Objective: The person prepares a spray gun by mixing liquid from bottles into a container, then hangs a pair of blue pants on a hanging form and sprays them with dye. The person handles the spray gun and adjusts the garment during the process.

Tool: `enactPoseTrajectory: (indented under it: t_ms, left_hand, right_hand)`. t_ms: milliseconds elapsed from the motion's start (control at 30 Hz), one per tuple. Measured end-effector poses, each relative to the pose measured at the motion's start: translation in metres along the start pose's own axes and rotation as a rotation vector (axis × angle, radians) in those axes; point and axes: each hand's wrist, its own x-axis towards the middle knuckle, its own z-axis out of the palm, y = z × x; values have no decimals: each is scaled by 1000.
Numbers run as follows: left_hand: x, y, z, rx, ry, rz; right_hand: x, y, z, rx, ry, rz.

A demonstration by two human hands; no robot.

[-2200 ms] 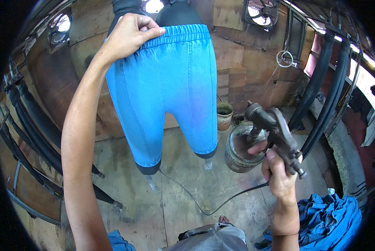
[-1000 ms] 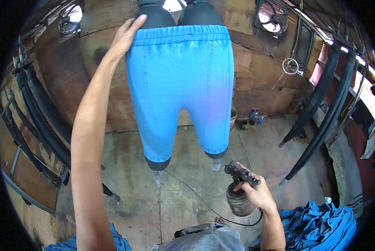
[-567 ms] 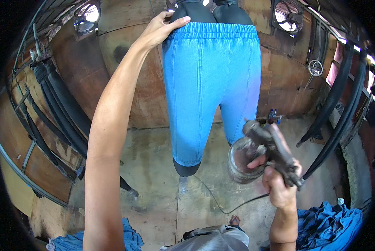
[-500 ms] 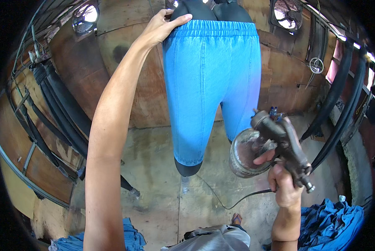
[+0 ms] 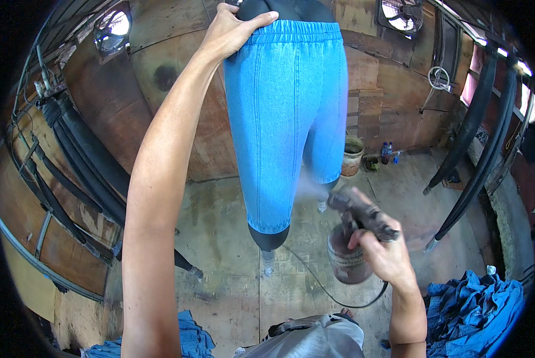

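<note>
Light blue denim shorts or short trousers (image 5: 273, 107) with an elastic waist are pulled over a black mannequin form (image 5: 297, 8), whose dark leg ends show below the hems. My left hand (image 5: 234, 34) grips the form at the upper left of the waistband, thumb in front and the other fingers mostly hidden behind. In my right hand (image 5: 388, 258) is a dark spray gun (image 5: 363, 216), its worn round cup (image 5: 348, 262) hanging beneath. The nozzle points left toward the lower legs, and pale mist (image 5: 310, 187) fans out before it. A black hose (image 5: 330, 300) trails from the gun.
Bundled blue garments (image 5: 470, 313) lie at the lower right, others (image 5: 194, 337) at the lower left. Black padded tubes hang left (image 5: 91, 155) and right (image 5: 488, 143). By the back wall stand a bucket (image 5: 351, 156) and small bottles (image 5: 386, 153). Two fans are set in the wall.
The spray gun has moved left and turned toward the legs; mist now leaves its nozzle. The form with the garment has turned and shifted slightly left, with my left hand still on it.
</note>
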Motion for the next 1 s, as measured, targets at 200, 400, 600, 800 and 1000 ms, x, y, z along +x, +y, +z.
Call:
enactPoseTrajectory:
  t_ms: [200, 400, 600, 800, 1000]
  left_hand:
    - [-2, 14, 18, 121, 91, 34]
    - [-5, 32, 33, 168, 107, -10]
    - [-4, 41, 54, 298, 165, -104]
    - [3, 34, 59, 159, 136, -34]
    - [-10, 45, 76, 95, 248, 84]
  right_hand:
    - [-17, -31, -17, 168, 310, -307]
    - [-9, -2, -43, 104, 66, -118]
    - [4, 21, -45, -150, -58, 132]
    - [-16, -25, -79, 173, 230, -203]
    - [-15, -18, -98, 149, 233, -212]
